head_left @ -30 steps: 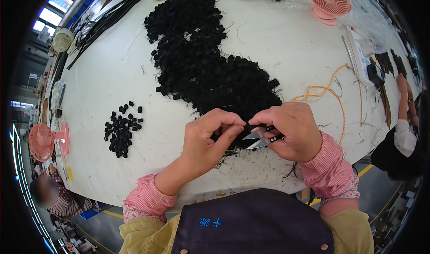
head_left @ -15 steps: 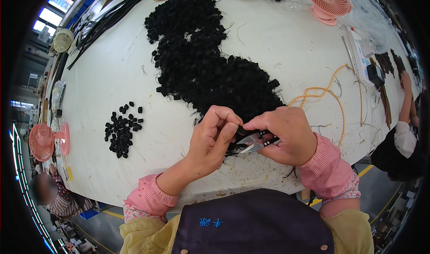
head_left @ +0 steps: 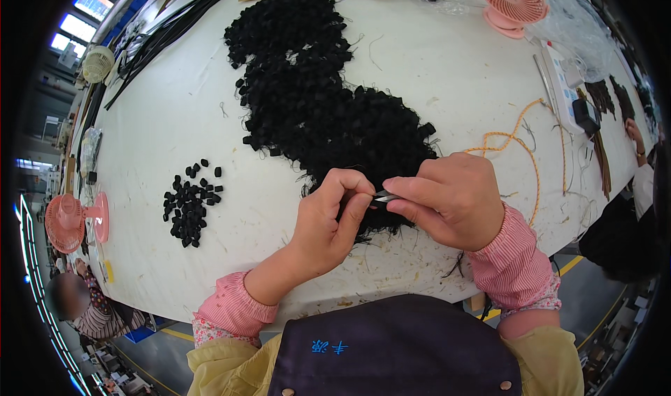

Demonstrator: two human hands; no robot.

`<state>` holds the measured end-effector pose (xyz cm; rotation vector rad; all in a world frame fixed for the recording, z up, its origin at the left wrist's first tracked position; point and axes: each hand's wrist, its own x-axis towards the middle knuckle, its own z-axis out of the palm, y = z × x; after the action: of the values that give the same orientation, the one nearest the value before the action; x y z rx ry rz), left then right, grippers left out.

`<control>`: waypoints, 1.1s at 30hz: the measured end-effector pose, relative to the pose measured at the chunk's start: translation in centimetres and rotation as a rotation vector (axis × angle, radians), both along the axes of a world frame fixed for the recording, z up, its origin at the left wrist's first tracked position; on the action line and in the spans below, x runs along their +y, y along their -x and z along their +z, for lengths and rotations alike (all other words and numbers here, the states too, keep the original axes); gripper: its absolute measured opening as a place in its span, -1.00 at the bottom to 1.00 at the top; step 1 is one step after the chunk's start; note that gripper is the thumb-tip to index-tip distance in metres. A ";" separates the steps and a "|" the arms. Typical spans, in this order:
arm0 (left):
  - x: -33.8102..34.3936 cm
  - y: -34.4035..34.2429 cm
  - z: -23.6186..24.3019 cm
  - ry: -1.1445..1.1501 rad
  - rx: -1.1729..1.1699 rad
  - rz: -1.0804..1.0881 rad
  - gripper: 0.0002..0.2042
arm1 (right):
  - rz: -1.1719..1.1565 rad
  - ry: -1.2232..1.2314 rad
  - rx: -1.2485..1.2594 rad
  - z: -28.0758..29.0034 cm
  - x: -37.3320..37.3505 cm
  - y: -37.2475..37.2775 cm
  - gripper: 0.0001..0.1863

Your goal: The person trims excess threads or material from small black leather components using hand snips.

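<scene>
Thread snips [head_left: 381, 197] are gripped in my right hand [head_left: 451, 200]; only the pale blade tips show past the fingers, and the handles are covered. My left hand [head_left: 328, 221] is closed in a pinch, its fingertips almost meeting the blades. Whatever sits in that pinch is too small and hidden to make out. Just beyond both hands spreads a long heap of small black fabric pieces [head_left: 293, 95] with loose threads sticking out. A smaller group of tidy black pieces [head_left: 189, 214] lies to the left.
The white table [head_left: 168, 109] carries an orange cord [head_left: 535, 176] at right, near a power strip [head_left: 559, 88]. Pink fans stand at far right [head_left: 514, 4] and at the left edge [head_left: 66, 221]. Long black strips [head_left: 175, 29] lie far left. Another person's arm [head_left: 636, 141] reaches in at right.
My right hand has turned and drawn the snips' tips in to my left fingertips; the blades and handles showed more before. My left hand has stayed nearly in place.
</scene>
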<state>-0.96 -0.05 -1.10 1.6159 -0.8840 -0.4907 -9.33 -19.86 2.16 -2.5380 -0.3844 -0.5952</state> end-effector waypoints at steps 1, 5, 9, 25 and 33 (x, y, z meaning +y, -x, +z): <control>0.0 0.0 0.0 -0.006 -0.025 0.004 -0.95 | 0.006 0.011 0.008 0.1 0.0 0.0 -0.77; -0.2 0.0 0.1 -0.021 -0.162 0.029 -0.96 | 0.010 0.060 0.020 0.2 0.0 0.1 -0.77; -0.3 0.1 -0.2 -0.020 -0.254 0.042 -0.94 | 0.005 0.045 0.018 0.1 0.2 0.2 -0.78; -0.2 0.0 -0.6 0.039 -0.144 0.085 -0.94 | -0.023 -0.491 0.380 -0.5 0.9 0.2 -0.76; -0.6 -0.4 -0.4 0.134 -0.474 0.006 -0.89 | -0.011 -0.635 0.399 -0.5 0.7 0.4 -0.74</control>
<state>-0.53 -0.63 -1.52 1.6365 -1.2332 -0.0347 -9.76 -19.15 1.69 -1.9739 -0.0229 -0.1587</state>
